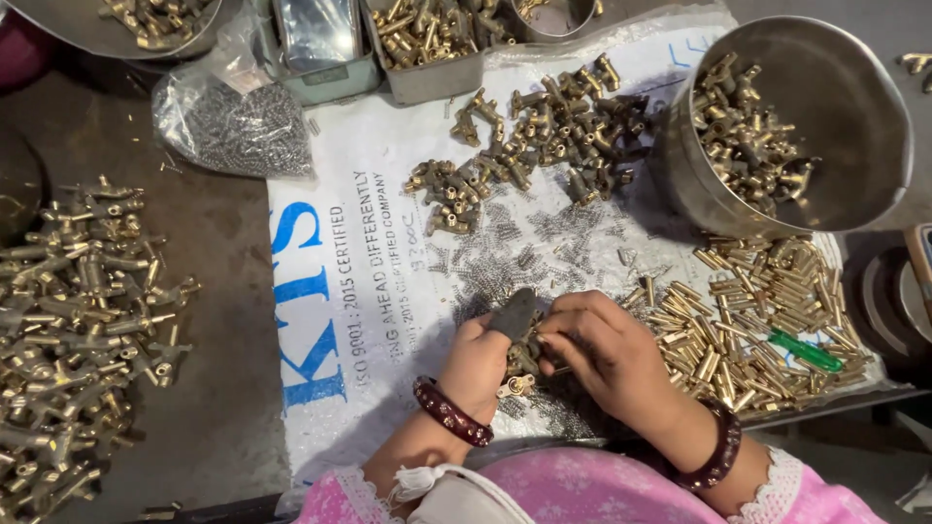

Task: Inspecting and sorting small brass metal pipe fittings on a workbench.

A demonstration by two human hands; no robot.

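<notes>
Brass fitting point(517, 374) was held low over the white sack point(388, 291), pinched between both hands near the front edge of the bench. The left hand point(476, 364) was closed around it, one finger capped by a dark, worn finger guard point(515, 312); the right hand point(607, 354) was curled over the fitting's other side, fingertips pressed in on it (what lay beneath them could not be made out).

A slip was judged the likeliest fault: the fitting was small, hard and smooth, and the grip was by fingertips alone. If dropped, it would be lost among the thin steel springs point(505, 257) strewn under the hands, and the springs, light and wiry, could be scattered by a wrist brushing across them. The brass tubes point(748, 320) heaped loosely just right of the right hand were round and could be rolled off the sack's edge by a nudge. A green-handled screwdriver point(808, 351) lay on that heap.

Brass parts were cast, knobbly and dull gold: a pile point(544, 131) at the sack's far side, a large spread point(78, 320) on the dark bench to the left, more in a steel bucket point(854, 116). A clear bag point(233, 121) of tiny grey parts sat behind, crinkled and glossy. Two dark red bangles point(451, 412) were worn, one on each wrist.
</notes>
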